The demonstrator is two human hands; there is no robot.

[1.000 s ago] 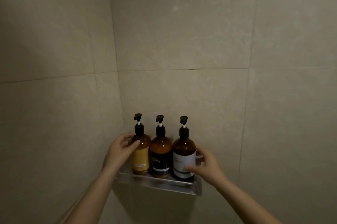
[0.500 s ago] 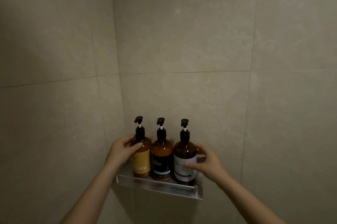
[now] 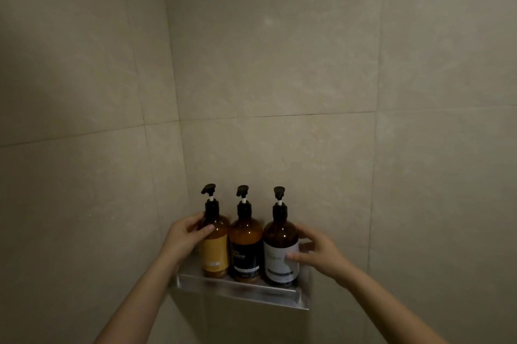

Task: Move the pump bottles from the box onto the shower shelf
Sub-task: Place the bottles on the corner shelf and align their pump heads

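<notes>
Tiled corner shelf (image 3: 237, 289): left hand (image 3: 183, 237) cups yellow-label bottle (image 3: 214, 248), right hand (image 3: 319, 255) clasps white-label bottle (image 3: 280, 254).

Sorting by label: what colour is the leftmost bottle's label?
Yellow label, clearest in the head view.

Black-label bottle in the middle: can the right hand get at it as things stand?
Probably not directly. The white-label bottle stands between the right hand and the black-label bottle, and the yellow-label bottle flanks its other side. Only its front and pump top look free.

The white-label bottle (image 3: 281, 254) has drawn slightly apart from the black-label bottle (image 3: 245, 251)
</notes>
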